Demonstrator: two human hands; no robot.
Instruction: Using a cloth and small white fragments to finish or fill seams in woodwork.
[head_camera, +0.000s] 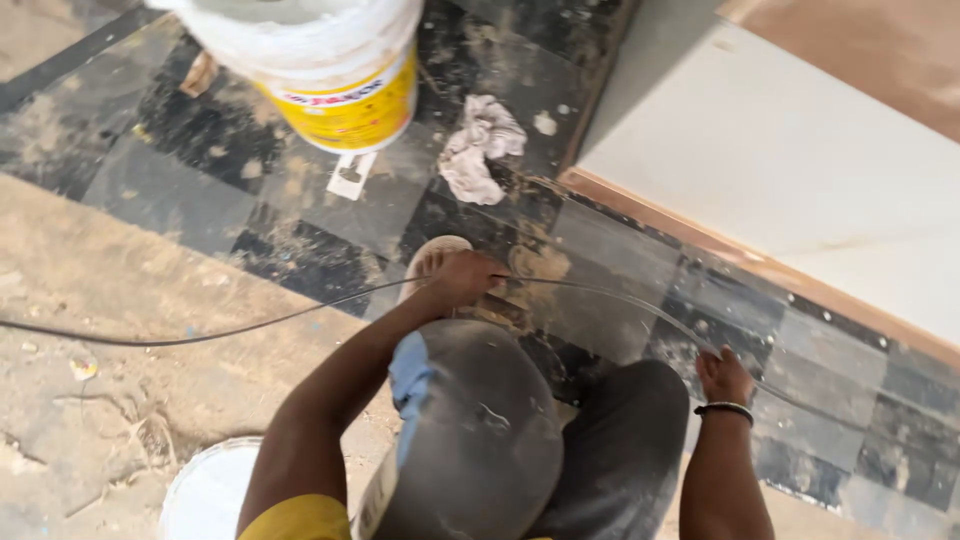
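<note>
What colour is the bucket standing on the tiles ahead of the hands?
The bucket is white above with a yellow lower band, seen from the head view.

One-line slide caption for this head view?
Both hands, left and right, stretch a thin tube across dusty dark tiles.

Dusty dark stone tiles (300, 200) are covering the floor; a bare cement strip (120, 300) is lying alongside; a pale board (800, 170) with a wooden edge is resting on the far side; daylight is falling evenly; a crumpled rag (482, 148) is lying near a white-and-yellow bucket (330, 70).
</note>
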